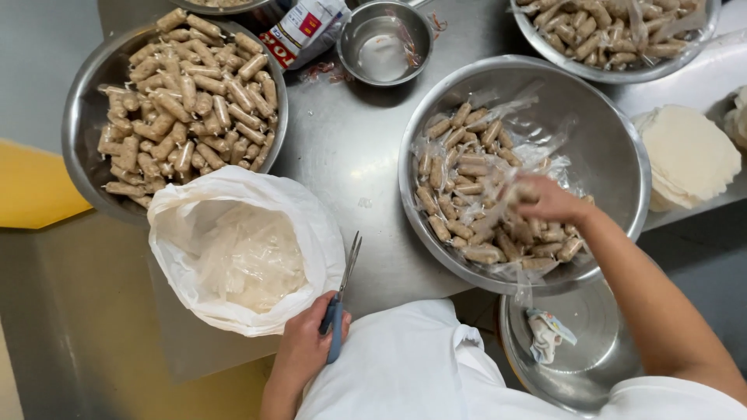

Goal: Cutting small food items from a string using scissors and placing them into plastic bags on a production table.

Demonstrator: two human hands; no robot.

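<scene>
Far left of both hands, a large steel bowl [82, 148] holds a heap of small tan sausages [187, 101], unwrapped and lying loose. Just ahead of the left hand [305, 346] stands a white plastic bag [311, 225], its mouth rolled open, with crumpled clear wrappers [253, 260] inside. The left hand's grip is closed around the blue handles of a pair of scissors [341, 299]; the blades point away from the person, slightly parted, lying beside the bag's right edge over the steel table [350, 155]. Farther ahead of that hand sit a small empty steel bowl [383, 43] and a red and white packet [303, 31].

To the right, the right hand [548, 201] reaches into a wide steel bowl [615, 148], its grip pinching one wrapped sausage [520, 190] among many more in clear film [467, 194]. Near the right forearm, below that bowl, another steel bowl [599, 350] holds a crumpled scrap [548, 334]. Beyond the right hand, a further bowl of sausages [615, 35] stands at the table's far edge, and to its right lies a stack of pale round sheets [689, 152].
</scene>
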